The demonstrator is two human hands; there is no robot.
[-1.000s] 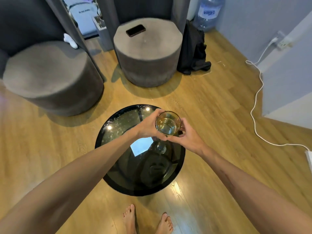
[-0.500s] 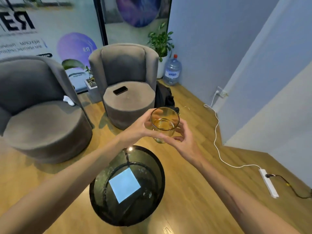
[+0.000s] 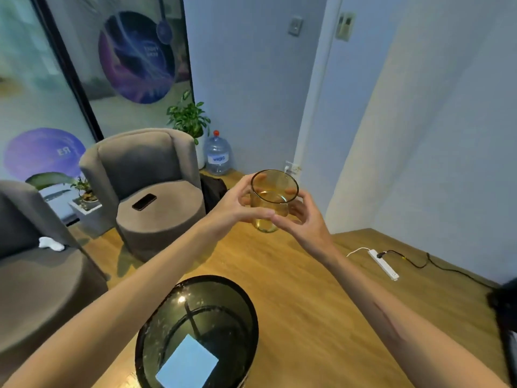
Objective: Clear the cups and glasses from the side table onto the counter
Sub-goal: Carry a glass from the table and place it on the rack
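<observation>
Glass [image 3: 272, 201], part full, is hanging upright at 12 o'clock past the table [image 3: 246, 312]; left hand [image 3: 237, 204] and right hand [image 3: 303, 219] are wrapping it. Liquid is probably sloshing; tilting risks spilling.

Amber glass [image 3: 272, 203], pale yellow liquid inside. Grey armchairs [image 3: 156, 191], honey-brown wood-grain floor [image 3: 307, 303], dark smoked-glass worktop [image 3: 223, 292], purple swirled circle [image 3: 137, 57] on the window.

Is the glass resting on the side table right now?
No, both hands hold the glass in the air, beyond the side table.
</observation>
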